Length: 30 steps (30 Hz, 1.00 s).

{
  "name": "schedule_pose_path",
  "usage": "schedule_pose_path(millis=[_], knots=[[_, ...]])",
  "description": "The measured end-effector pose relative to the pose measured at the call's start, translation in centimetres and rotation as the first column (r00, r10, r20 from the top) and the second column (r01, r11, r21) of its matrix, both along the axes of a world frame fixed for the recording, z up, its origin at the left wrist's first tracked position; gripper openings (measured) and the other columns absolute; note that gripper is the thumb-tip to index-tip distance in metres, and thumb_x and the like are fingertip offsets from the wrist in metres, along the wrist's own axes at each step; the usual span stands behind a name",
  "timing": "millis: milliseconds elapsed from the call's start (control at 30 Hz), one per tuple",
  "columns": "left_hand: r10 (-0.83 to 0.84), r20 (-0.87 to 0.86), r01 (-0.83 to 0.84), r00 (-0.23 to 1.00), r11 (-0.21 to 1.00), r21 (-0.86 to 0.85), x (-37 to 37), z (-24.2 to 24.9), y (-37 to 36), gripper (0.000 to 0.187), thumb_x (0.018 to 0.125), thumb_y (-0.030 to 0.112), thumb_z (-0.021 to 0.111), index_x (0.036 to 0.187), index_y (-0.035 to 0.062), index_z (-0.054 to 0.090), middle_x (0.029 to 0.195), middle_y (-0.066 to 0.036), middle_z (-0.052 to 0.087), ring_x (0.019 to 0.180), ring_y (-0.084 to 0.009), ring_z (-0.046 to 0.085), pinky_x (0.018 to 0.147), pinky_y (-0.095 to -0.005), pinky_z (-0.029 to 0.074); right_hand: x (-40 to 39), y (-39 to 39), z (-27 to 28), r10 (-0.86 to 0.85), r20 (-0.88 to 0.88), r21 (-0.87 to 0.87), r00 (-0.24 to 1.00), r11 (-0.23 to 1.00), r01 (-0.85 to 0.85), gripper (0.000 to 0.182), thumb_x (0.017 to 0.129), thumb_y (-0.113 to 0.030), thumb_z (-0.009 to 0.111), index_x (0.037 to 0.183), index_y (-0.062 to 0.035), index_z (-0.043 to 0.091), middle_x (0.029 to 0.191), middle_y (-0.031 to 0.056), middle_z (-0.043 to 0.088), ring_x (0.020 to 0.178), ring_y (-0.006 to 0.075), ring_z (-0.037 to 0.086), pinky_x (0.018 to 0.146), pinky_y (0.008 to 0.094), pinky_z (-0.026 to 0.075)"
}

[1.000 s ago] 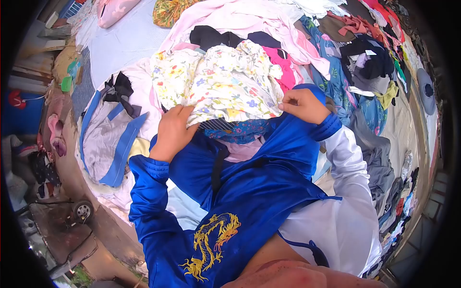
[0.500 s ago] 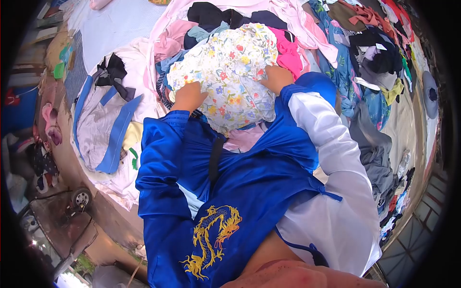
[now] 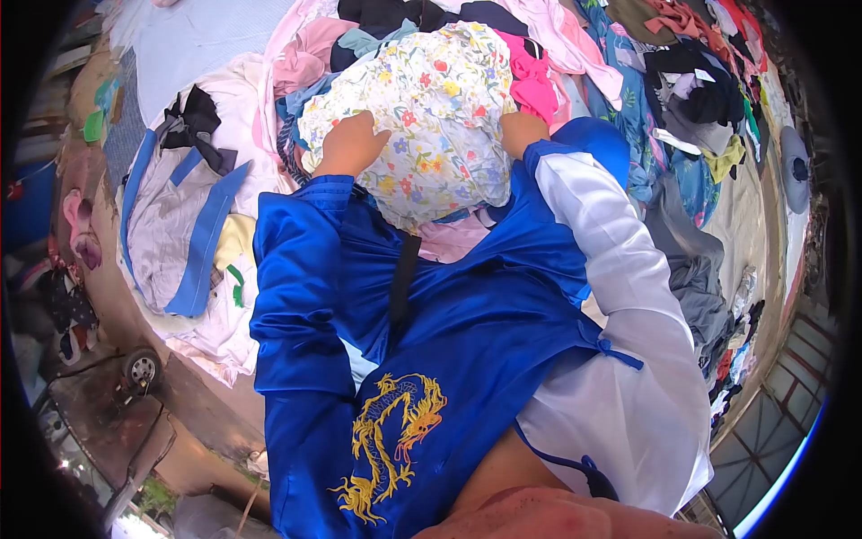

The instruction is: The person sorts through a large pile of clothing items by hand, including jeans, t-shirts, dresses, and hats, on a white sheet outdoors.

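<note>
A bunched white floral cloth (image 3: 422,126), printed with red, yellow and blue flowers, lies in front of my lap on a heap of clothes. My left hand (image 3: 352,145) grips its left edge, thumb pointing inward over the fabric and the other fingers mostly hidden. At the opposite edge, my right hand (image 3: 521,133) is closed on the same cloth, its fingertips tucked out of sight. Just beyond the right hand is a bright pink garment (image 3: 532,83). Dark garments (image 3: 391,13) and a pale pink one (image 3: 310,56) lie behind the floral cloth.
To the left, a pale garment with blue strips (image 3: 208,242) and a black bow-like piece (image 3: 190,126) lie on light pink cloth. Grey fabric (image 3: 682,234) and a dark pile (image 3: 696,94) are on the right. A small wheel (image 3: 141,369) shows at lower left.
The view has shifted slightly, so the clothes appear a little higher and further left. Both hands stay on the floral cloth, the right one appearing less bent over its edge.
</note>
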<state>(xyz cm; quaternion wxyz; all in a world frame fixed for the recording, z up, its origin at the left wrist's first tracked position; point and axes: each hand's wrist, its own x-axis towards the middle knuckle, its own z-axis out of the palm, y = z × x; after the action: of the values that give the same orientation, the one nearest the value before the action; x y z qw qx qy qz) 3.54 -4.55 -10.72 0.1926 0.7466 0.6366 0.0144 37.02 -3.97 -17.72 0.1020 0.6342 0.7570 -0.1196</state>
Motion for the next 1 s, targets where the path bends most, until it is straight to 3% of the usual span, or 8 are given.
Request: schedule_pose_path(millis=[133,433,567,667,767,867,967,1000], knots=[[-0.003,-0.001,0.003,1.0,1.0,-0.016,-0.6,-0.8,-0.2,0.046,0.084,0.047,0.07,0.102,0.0047,0.068,0.098,-0.021,0.071,0.093,-0.0387,0.069,0.081,-0.0483,0.053,1.1,-2.7,-1.1,0.326,-0.294,-0.416,0.898,0.802,-0.428,0.035,0.074,-0.027,0.075,0.103,-0.0082,0.072,0.101,0.0153,0.073,0.097,0.0363,0.07,0.083,0.0466,0.054],[0.027,0.059,-0.027,0.998,1.0,-0.004,-0.5,-0.7,-0.1,0.046,0.084,0.046,0.07,0.103,0.0044,0.067,0.1,-0.02,0.071,0.096,-0.0384,0.068,0.082,-0.0483,0.053,1.4,-7.3,-0.8,0.552,-0.018,-0.609,0.834,0.655,-0.447,0.053,0.075,-0.037,0.077,0.119,-0.0102,0.068,0.109,0.0189,0.07,0.105,0.0367,0.067,0.089,0.0471,0.052],[-0.009,0.052,0.008,0.999,1.0,0.017,-0.6,-1.3,0.0,0.05,0.084,0.045,0.071,0.114,0.0055,0.068,0.098,-0.019,0.072,0.095,-0.0377,0.069,0.084,-0.0457,0.053,1.5,-8.5,4.2,0.453,-0.029,-0.395,0.891,0.814,-0.426,0.035,0.075,-0.028,0.074,0.105,-0.0096,0.074,0.104,0.017,0.07,0.098,0.0359,0.068,0.083,0.0473,0.054],[-0.085,0.197,0.11,0.977,0.987,-0.119,0.6,0.2,-0.5,0.05,0.084,0.037,0.073,0.122,0.0054,0.065,0.113,-0.021,0.068,0.107,-0.0381,0.065,0.092,-0.0435,0.051,2.0,-12.0,10.6,0.438,-0.44,-0.07,0.784,0.853,-0.517,0.019,0.083,-0.024,0.071,0.087,-0.0052,0.069,0.092,0.0127,0.061,0.085,0.0347,0.065,0.074,0.047,0.051],[-0.357,0.458,0.348,0.814,0.931,0.108,3.4,0.3,-2.3,0.048,0.083,0.023,0.072,0.128,0.0067,0.063,0.13,-0.023,0.058,0.119,-0.0377,0.057,0.101,-0.0425,0.046,1.4,-14.8,17.1,0.44,-0.546,-0.064,0.713,0.826,-0.559,0.022,0.086,-0.025,0.07,0.088,-0.0034,0.064,0.091,0.0117,0.061,0.081,0.0347,0.064,0.072,0.0458,0.051],[-0.584,0.376,0.473,0.719,0.808,0.351,6.0,1.2,-4.1,0.046,0.081,0.013,0.067,0.127,0.0077,0.064,0.141,-0.023,0.049,0.127,-0.0375,0.051,0.106,-0.0436,0.041,1.1,-16.5,20.4,0.505,-0.57,-0.072,0.648,0.755,-0.652,0.02,0.085,-0.023,0.071,0.085,-0.004,0.064,0.091,0.0114,0.061,0.084,0.0324,0.063,0.074,0.044,0.051],[-0.71,0.318,0.635,0.629,0.704,0.317,7.0,0.9,-4.8,0.047,0.08,0.009,0.064,0.126,0.0096,0.065,0.14,-0.02,0.052,0.128,-0.0349,0.051,0.108,-0.0452,0.04,1.0,-17.7,21.7,0.538,-0.65,0.012,0.538,0.714,-0.7,0.019,0.084,-0.021,0.072,0.082,-0.0038,0.065,0.092,0.0107,0.061,0.091,0.0303,0.061,0.079,0.0426,0.05],[-0.689,0.338,0.726,0.641,0.687,0.024,7.4,1.0,-4.6,0.048,0.079,0.008,0.061,0.127,0.0087,0.066,0.134,-0.02,0.058,0.127,-0.0351,0.054,0.107,-0.0442,0.042,1.0,-17.9,22.1,0.546,-0.654,0.036,0.525,0.715,-0.699,0.019,0.083,-0.02,0.073,0.081,-0.0034,0.065,0.092,0.0105,0.061,0.094,0.0299,0.06,0.081,0.0421,0.05]])
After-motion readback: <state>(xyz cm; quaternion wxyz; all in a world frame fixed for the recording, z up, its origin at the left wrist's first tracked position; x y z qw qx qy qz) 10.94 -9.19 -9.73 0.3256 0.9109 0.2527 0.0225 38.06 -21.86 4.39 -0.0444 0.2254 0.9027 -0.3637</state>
